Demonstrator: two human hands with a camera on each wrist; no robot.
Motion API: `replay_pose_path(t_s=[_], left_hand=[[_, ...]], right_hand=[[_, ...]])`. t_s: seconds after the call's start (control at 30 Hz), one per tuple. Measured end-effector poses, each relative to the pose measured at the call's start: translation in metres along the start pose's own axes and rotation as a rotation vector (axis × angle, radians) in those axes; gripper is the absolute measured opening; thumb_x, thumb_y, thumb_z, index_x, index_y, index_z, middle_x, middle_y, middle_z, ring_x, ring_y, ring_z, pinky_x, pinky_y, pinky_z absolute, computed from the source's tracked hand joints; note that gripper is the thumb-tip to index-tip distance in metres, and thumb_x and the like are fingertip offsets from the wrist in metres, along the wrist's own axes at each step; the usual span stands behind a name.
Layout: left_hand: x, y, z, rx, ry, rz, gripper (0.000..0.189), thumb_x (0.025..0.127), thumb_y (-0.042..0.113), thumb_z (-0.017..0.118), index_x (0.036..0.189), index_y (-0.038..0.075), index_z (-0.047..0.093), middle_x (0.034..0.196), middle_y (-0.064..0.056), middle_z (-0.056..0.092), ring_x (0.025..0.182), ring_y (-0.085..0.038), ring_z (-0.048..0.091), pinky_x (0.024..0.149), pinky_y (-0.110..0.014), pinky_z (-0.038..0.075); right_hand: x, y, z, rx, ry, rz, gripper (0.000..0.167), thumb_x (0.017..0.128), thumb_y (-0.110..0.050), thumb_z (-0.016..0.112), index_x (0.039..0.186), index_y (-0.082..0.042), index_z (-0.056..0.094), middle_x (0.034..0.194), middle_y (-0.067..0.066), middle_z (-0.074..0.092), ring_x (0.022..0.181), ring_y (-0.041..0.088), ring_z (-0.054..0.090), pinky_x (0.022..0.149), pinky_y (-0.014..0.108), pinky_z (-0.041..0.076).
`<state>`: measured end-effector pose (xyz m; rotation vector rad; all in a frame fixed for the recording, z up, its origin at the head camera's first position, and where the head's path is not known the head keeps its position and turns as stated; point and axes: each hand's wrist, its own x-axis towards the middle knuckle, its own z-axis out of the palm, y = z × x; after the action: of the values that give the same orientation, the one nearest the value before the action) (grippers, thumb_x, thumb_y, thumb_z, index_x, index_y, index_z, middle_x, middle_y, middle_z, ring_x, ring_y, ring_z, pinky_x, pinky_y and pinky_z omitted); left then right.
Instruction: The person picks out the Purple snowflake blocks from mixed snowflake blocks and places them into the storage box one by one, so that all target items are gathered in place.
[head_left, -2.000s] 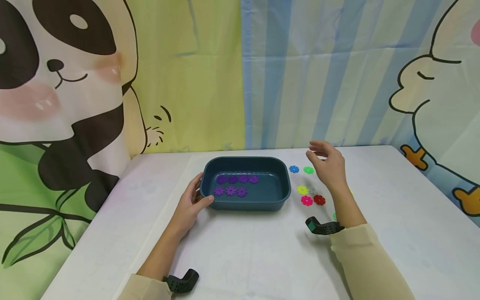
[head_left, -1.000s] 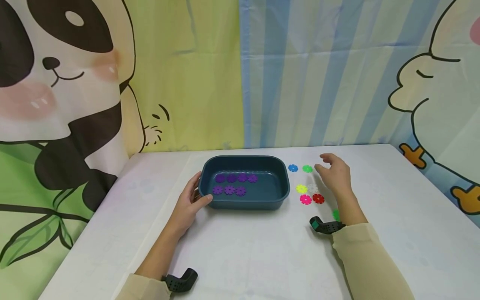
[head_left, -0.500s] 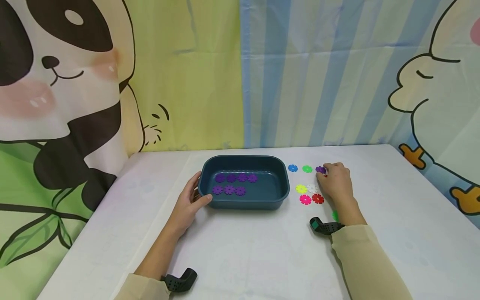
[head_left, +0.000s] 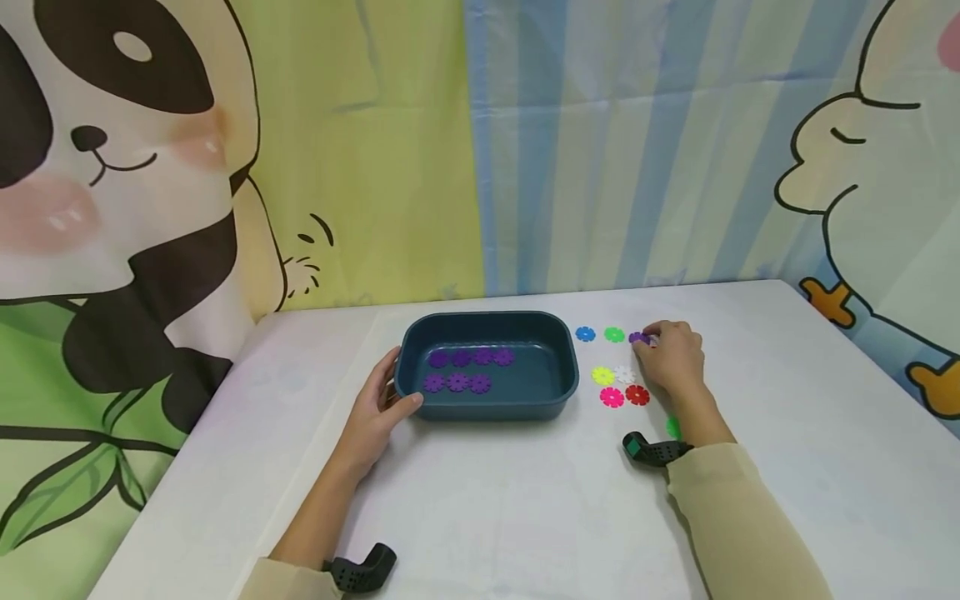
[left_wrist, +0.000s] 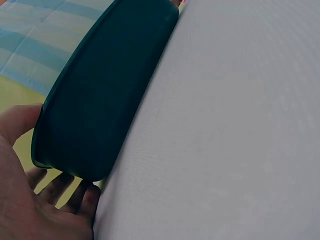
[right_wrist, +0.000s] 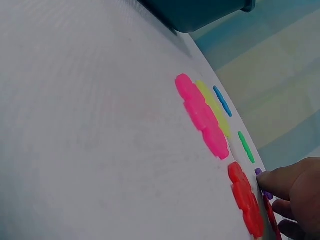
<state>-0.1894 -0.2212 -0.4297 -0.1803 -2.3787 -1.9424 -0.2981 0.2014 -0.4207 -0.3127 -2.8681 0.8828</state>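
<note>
My left hand (head_left: 369, 423) grips the left end of a dark blue-green rectangular plastic tub (head_left: 487, 412), thumb on the rim and fingers against the outside, as the left wrist view also shows. Inside the tub, several purple flower-shaped discs (head_left: 457, 382) lie in two rows. To the right of the tub, my right hand (head_left: 675, 357) pinches a purple disc (head_left: 637, 337) at the table surface. In the right wrist view the thumb touches that purple disc (right_wrist: 259, 172), and a red disc (right_wrist: 272, 217) lies partly hidden by the fingers.
Between the tub and my right hand lie a blue disc (head_left: 585, 334), a green disc (head_left: 614, 334), a yellow disc (head_left: 602, 376), a white disc (head_left: 624, 375), a pink disc (head_left: 612, 397) and a red disc (head_left: 637, 395). Another green disc (head_left: 673, 428) is partly behind my right wrist.
My right hand has moved right and then down to the table, its fingers now on the purple disc. My left hand stays on the tub. The head view has shifted slightly.
</note>
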Motion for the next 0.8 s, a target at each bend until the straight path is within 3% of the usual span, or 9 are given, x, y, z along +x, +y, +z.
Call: replay_pose_path(t_s=[0.1,0.17,0.27,0.43,0.8], left_hand=[[0.0003,-0.0001,0.0008,-0.009,-0.001,0.004,0.079,0.098,0.014,0.066,0.165,0.019,0.024,0.167,-0.012,0.033,0.152,-0.032,0.036,0.123,-0.049,0.027],[0.0005,-0.0006,0.0009,-0.011,-0.001,0.004,0.079,0.098,0.014,0.066,0.165,0.019,0.024,0.167,-0.012,0.033,0.153,-0.032,0.035,0.124,-0.05,0.026],[0.0004,-0.0009,0.0004,-0.007,0.0,-0.002,0.08,0.098,0.015,0.066,0.165,0.019,0.024,0.167,-0.011,0.033,0.152,-0.031,0.036,0.122,-0.037,0.03],[-0.0003,-0.0016,-0.0002,-0.006,-0.001,-0.001,0.08,0.097,0.014,0.067,0.165,0.019,0.024,0.167,-0.012,0.033,0.151,-0.032,0.038,0.106,-0.01,0.035],[-0.0011,0.0004,0.0006,-0.019,-0.007,0.035,0.08,0.098,0.013,0.066,0.165,0.015,0.024,0.165,-0.016,0.036,0.145,-0.035,0.043,0.102,-0.009,0.038]], right_hand=[[0.0005,0.0011,-0.0001,0.032,-0.002,0.013,0.047,0.099,-0.021,0.065,0.138,0.003,0.054,0.141,0.032,0.045,0.132,0.05,0.037,0.109,0.065,0.037],[0.0005,0.0028,0.0004,0.047,0.005,0.009,0.047,0.099,-0.021,0.066,0.138,0.002,0.053,0.14,0.031,0.046,0.132,0.049,0.037,0.108,0.066,0.036],[-0.0006,0.0036,0.0011,0.078,0.03,-0.006,0.043,0.099,-0.02,0.067,0.136,-0.001,0.055,0.138,0.029,0.051,0.131,0.048,0.039,0.107,0.065,0.036],[-0.004,0.0042,0.0021,0.12,0.056,-0.021,0.039,0.099,-0.019,0.067,0.135,-0.003,0.058,0.129,0.025,0.06,0.123,0.044,0.046,0.104,0.062,0.039],[-0.0078,0.0008,0.0021,0.105,0.094,-0.014,0.04,0.1,-0.019,0.067,0.138,-0.007,0.06,0.124,0.025,0.064,0.116,0.042,0.05,0.1,0.06,0.044]])
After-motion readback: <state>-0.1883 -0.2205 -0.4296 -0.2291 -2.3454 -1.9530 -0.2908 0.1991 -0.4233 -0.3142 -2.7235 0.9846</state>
